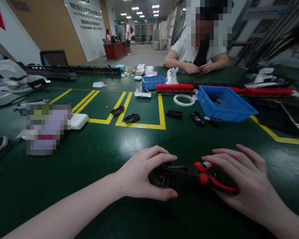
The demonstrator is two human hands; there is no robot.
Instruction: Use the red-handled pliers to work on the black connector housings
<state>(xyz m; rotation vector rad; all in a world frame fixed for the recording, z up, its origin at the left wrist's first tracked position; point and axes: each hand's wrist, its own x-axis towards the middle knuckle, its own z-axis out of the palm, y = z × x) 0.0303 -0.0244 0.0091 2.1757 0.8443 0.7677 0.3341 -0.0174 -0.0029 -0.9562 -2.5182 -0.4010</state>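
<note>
A small black plastic part [163,179] sits between the thumb and fingers of my left hand [149,174], which curves around it; some of the part is hidden by the hand. My right hand [241,179] is loosely around the red and black handles of long-nosed pliers [203,174], its upper fingers spread. The pliers point left, and their tips reach the upper side of the black part. Whether the tips grip it is too dark to tell.
Several similar black parts, including one [174,114], lie beyond my hands. A white tape ring [184,100] is near a large blue bin [226,108]. Farther back are a smaller blue bin [153,83], red strips [174,87] and a seated person. A white box [79,121] lies left.
</note>
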